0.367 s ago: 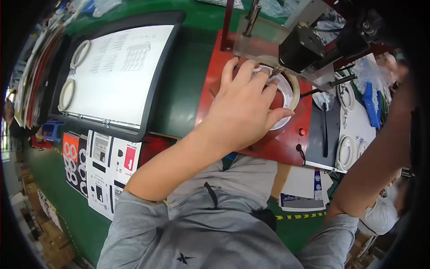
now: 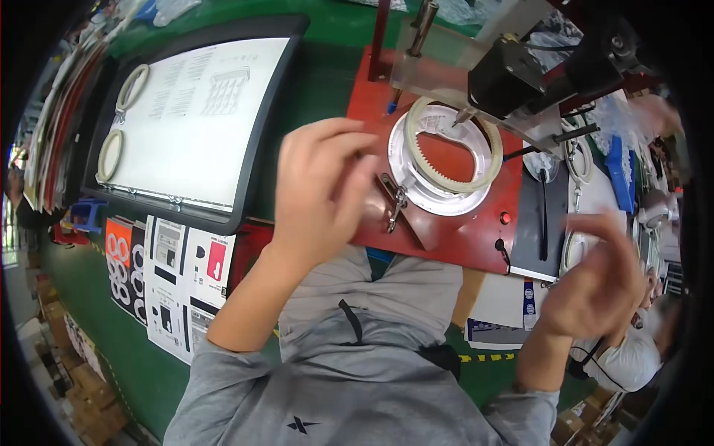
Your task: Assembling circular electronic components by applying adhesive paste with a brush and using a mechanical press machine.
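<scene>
My left hand (image 2: 320, 189) is in the air over the near left edge of a red machine base (image 2: 468, 241). Its fingers are loosely bent and apart, with no object seen in them. Right of it, a white ring-shaped plastic part (image 2: 396, 152) lies on the base. A cream ring with inner teeth (image 2: 491, 160) sits tilted over that part. A small metal clamp (image 2: 396, 208) stands between my left hand and the rings. My right hand (image 2: 595, 290) is off the base to the right, smeared by motion, so its grip is unclear.
Above the rings hang a black motor-like block (image 2: 504, 78) and a clear plate (image 2: 431, 63). A red button (image 2: 505, 218) is on the base. At left, a black-framed tray (image 2: 256, 149) carries a white sheet and cream rings (image 2: 110, 156). A blue bin (image 2: 616, 175) stands at right.
My left hand has let go of the rings and drawn back to the left, uncovering them and the clamp. My right hand has come down and inward from the far right.
</scene>
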Demonstrator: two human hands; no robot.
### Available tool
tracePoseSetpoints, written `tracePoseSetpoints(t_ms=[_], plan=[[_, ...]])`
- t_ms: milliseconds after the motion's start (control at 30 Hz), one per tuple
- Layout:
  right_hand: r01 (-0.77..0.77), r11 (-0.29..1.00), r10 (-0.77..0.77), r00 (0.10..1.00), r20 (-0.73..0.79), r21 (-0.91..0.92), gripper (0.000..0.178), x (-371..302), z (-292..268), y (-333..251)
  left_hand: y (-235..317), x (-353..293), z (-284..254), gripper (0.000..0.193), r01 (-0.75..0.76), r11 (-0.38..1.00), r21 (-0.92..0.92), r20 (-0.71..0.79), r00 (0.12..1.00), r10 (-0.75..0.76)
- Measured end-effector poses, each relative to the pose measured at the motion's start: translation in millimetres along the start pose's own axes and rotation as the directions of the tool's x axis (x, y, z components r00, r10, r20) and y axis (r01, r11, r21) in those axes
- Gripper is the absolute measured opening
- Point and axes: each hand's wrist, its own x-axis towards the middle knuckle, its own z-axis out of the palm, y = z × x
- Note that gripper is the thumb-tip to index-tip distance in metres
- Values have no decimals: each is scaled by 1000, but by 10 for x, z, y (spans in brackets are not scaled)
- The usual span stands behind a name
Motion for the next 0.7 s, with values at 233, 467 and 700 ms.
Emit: tracePoseSetpoints(t_ms=[233,467,700], plan=[[-252,732,575,727,375,-633,37,-745,88,114,-290,-377,104,36,452,812,-370,142,891,-432],[-72,678,570,679,462,-732,52,-658,78,-41,-300,-402,149,35,488,762,-425,133,867,-481],[49,710,506,659,557,-703,43,-431,55,27,-323,-429,127,34,472,777,-416,117,875,-469]])
